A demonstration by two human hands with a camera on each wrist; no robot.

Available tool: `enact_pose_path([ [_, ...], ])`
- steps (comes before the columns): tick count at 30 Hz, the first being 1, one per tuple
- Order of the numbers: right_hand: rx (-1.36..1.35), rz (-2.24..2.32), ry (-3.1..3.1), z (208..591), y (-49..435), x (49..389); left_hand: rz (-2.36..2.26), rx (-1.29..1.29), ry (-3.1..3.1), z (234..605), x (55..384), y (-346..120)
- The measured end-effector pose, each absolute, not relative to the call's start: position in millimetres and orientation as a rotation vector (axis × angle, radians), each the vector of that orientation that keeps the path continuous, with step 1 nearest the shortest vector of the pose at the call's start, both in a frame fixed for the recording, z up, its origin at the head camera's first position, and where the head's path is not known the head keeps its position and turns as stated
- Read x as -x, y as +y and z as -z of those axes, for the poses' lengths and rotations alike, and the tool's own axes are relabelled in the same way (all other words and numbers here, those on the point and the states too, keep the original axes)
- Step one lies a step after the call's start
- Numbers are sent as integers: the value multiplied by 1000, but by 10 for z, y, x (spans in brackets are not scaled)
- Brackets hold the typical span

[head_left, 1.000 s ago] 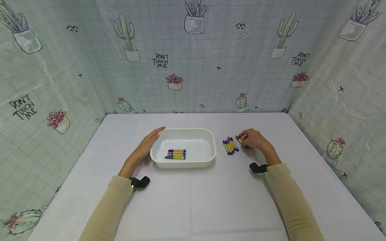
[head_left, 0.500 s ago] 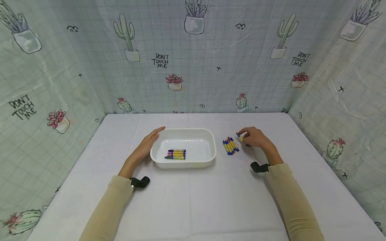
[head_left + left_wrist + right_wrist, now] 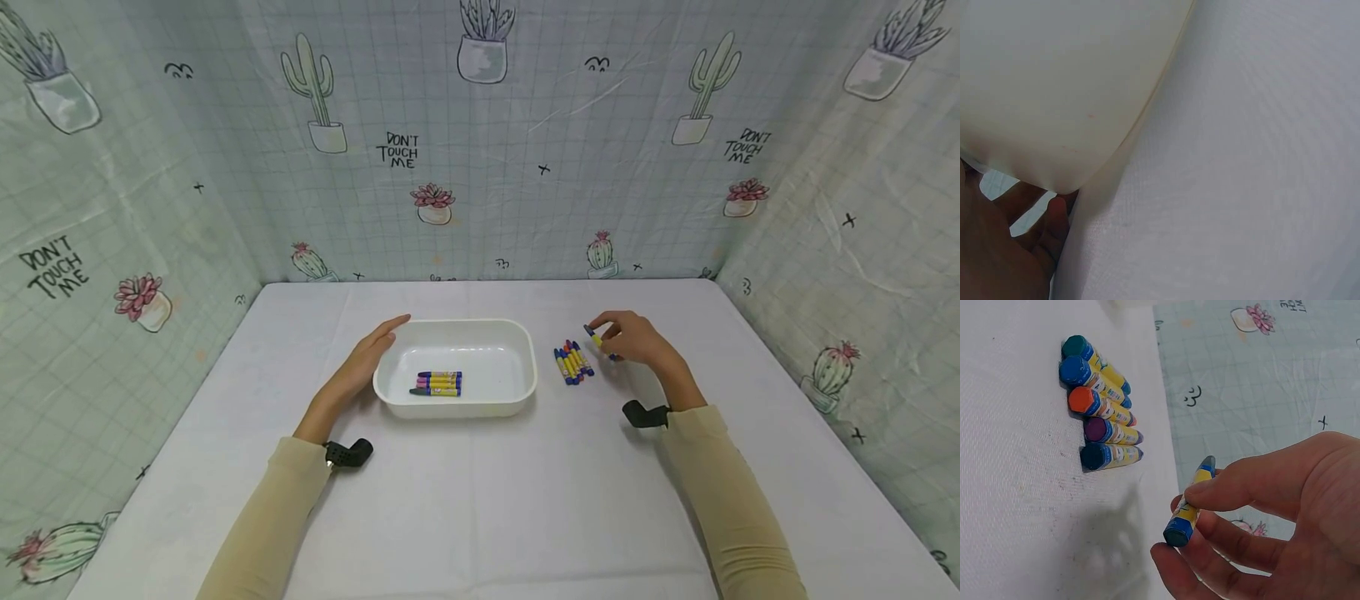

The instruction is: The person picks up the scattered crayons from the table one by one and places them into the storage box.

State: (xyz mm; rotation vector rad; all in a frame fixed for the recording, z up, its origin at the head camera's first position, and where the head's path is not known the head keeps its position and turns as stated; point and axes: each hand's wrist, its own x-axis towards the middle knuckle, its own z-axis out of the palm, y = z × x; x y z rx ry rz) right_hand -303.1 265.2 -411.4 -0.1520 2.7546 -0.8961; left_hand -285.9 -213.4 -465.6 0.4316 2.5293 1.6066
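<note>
My right hand (image 3: 634, 338) pinches a crayon (image 3: 594, 337) with a yellow and blue wrapper, held just above the table. In the right wrist view this crayon (image 3: 1189, 503) shows a grey-green tip and dark teal base between thumb and fingers. Beside that hand, several crayons (image 3: 573, 362) lie in a row on the cloth, their bases green, blue, orange, purple and dark navy. My left hand (image 3: 365, 358) rests against the left end of a white tray (image 3: 495, 410), fingers fairly straight along its outer wall. Several crayons (image 3: 439, 384) lie side by side in the tray.
White cloth covers the table (image 3: 465, 500). A patterned fabric backdrop (image 3: 480, 192) with cactus drawings rises behind the table and along both sides. Each wrist wears a black camera mount (image 3: 349, 453).
The right hand has lifted its crayon slightly up from the table, just right of the row. The left hand and tray have stayed in place.
</note>
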Motion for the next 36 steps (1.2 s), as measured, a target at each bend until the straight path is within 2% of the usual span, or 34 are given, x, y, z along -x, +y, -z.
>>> enact_pose_path([
  [8, 157, 927, 2739, 4045, 2588, 2997, -1601, -402, 2534, 4658, 2850, -2144],
  [36, 452, 942, 2722, 3776, 2306, 3000, -1617, -415, 2512, 4647, 2865, -2137],
])
